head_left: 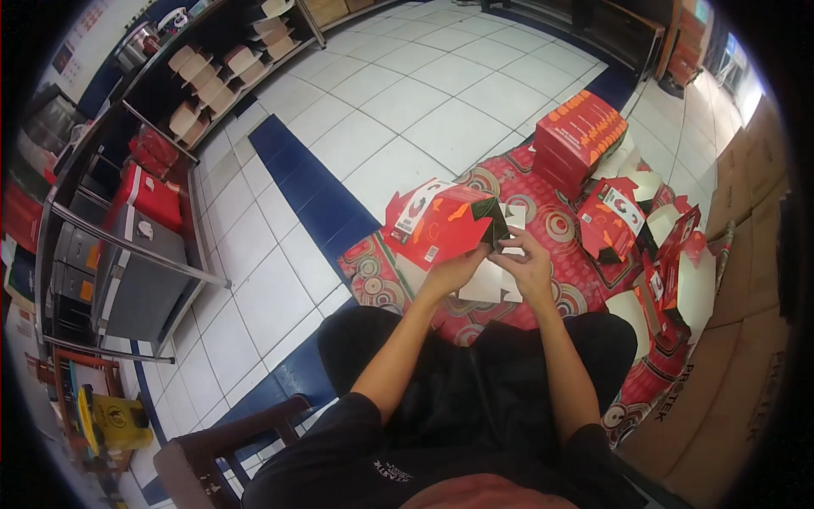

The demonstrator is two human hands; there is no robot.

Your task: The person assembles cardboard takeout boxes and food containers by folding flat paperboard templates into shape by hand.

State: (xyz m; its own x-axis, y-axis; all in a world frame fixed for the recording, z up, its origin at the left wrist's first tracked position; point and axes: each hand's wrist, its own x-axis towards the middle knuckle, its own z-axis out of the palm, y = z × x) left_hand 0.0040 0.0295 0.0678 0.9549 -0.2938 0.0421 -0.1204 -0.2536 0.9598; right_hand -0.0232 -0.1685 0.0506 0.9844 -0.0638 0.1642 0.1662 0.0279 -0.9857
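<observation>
A red printed carton (445, 222), partly folded, lies on its side over the patterned red cloth (555, 225), with its dark green part facing right. My left hand (458, 270) is at its lower right edge, fingers partly hidden behind the card. My right hand (527, 265) pinches at the green part, its fingers bent together; the exact piece between them is too small to make out. White flaps (492, 284) of card show beneath both hands.
A stack of red boxes (579, 136) stands at the back right. Loose red cartons (610, 219) lie right of my hands, before brown cardboard (729, 339). A metal rack (136, 254) and a wooden chair (195, 458) are at the left.
</observation>
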